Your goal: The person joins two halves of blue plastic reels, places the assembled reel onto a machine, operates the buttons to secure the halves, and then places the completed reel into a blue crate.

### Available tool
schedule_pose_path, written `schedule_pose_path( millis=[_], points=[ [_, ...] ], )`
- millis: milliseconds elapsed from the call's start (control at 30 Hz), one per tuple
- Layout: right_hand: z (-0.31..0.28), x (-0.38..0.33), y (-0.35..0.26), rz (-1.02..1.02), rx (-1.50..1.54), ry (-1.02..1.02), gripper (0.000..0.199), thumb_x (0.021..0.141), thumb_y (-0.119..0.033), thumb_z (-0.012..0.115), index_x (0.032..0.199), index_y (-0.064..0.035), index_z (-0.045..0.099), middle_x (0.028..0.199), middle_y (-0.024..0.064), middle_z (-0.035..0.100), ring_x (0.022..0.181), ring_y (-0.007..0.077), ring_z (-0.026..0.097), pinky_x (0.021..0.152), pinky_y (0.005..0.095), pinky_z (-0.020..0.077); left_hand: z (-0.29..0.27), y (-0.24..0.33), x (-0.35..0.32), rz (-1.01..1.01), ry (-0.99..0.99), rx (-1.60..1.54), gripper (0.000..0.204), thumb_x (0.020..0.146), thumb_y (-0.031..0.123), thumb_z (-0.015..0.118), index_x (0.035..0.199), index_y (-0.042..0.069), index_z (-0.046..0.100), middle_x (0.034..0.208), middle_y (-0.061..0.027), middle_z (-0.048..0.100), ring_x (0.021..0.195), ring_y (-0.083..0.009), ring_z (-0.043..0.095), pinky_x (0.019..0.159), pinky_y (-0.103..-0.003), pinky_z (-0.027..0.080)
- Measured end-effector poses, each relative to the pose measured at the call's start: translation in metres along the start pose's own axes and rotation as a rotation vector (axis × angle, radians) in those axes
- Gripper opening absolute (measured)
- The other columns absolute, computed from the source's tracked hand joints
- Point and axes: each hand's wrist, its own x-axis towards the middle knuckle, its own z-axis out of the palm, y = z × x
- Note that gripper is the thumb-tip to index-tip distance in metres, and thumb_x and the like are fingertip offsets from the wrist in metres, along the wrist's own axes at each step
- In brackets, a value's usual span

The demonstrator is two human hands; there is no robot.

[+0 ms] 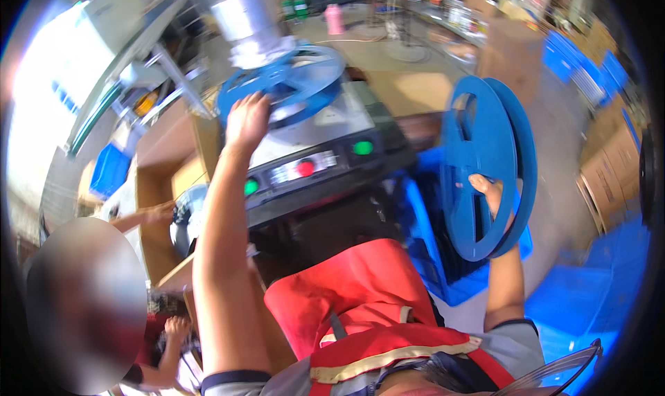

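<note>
My left hand [249, 122] is stretched out over the machine [312, 143], its fingers closed at the near left rim of a blue spoked reel [315, 67] that lies flat on the machine's top plate. Directly above that reel stands a silver cylindrical machine head [246, 22]. Off to the right, my right hand [488, 192] holds up a second blue reel [478, 133], tilted almost upright. The fingers pass through an opening in this reel, and its two flanges show with a gap between them. Part of the hand is hidden behind the near flange.
Two green buttons and a red button [305, 167] line the machine's front panel. Below the raised reel sits a blue crate [433, 257]. At left, a co-worker's arm [149, 216] reaches near an open cardboard box [163, 167]. Cardboard boxes [613, 167] stand at far right.
</note>
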Motion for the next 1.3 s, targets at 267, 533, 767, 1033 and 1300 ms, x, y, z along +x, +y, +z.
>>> schedule_pose_path(
  millis=[267,533,767,1033,1300],
  points=[
    [0.077,0.095,-0.025,-0.361,-1.034,-0.044,0.098,0.057,-0.019,0.087,0.144,-0.0181,0.043,0.148,0.0222,0.035,0.133,0.0399,0.04,0.108,0.0449,0.0373,-0.227,0.024,-0.165,-0.341,0.103,-0.197,0.019,0.062,0.014,0.082,0.075,0.008,0.07,0.06,-0.0037,0.062,0.054,-0.0194,0.057,0.058,-0.032,0.045],
    [0.316,0.249,-0.012,-0.409,-1.134,-0.523,0.111,0.055,-0.045,0.084,0.151,-0.0275,0.031,0.157,0.016,0.023,0.136,0.0461,0.034,0.112,0.0485,0.0335,-0.237,0.061,-0.27,-0.658,-0.633,-0.879,0.026,0.069,0.008,0.082,0.093,0.006,0.071,0.071,-0.0091,0.07,0.06,-0.0188,0.07,0.056,-0.027,0.054],
    [0.382,0.294,-0.009,-0.413,-1.345,-0.836,0.115,0.058,-0.055,0.081,0.153,-0.0258,0.023,0.157,0.0219,0.016,0.142,0.0439,0.022,0.115,0.0508,0.0263,-0.157,0.045,-0.275,-0.514,-0.651,-0.919,0.027,0.07,0.014,0.081,0.096,0.01,0.071,0.069,-0.0095,0.066,0.059,-0.0256,0.066,0.054,-0.031,0.053],
    [0.31,0.23,-0.025,-0.729,-1.053,-0.433,0.066,0.087,-0.044,0.062,0.137,-0.0026,0.048,0.136,0.025,0.051,0.125,0.0393,0.049,0.105,0.04,0.0397,-0.041,0.019,-0.209,-0.063,-0.484,-0.214,0.078,0.06,0.021,0.082,0.131,0.007,0.054,0.15,-0.0255,0.031,0.139,-0.0353,0.035,0.113,-0.045,0.031],
    [0.169,0.053,0.128,-0.724,-1.184,-0.276,0.066,0.09,-0.035,0.062,0.135,0.0086,0.041,0.137,0.0259,0.048,0.132,0.038,0.043,0.111,0.0483,0.0291,0.016,0.026,-0.22,-0.099,-0.561,0.021,0.118,0.058,0.036,0.085,0.149,-0.004,0.021,0.155,-0.0231,0.025,0.144,-0.0322,0.027,0.118,-0.047,0.019]
  ],
)
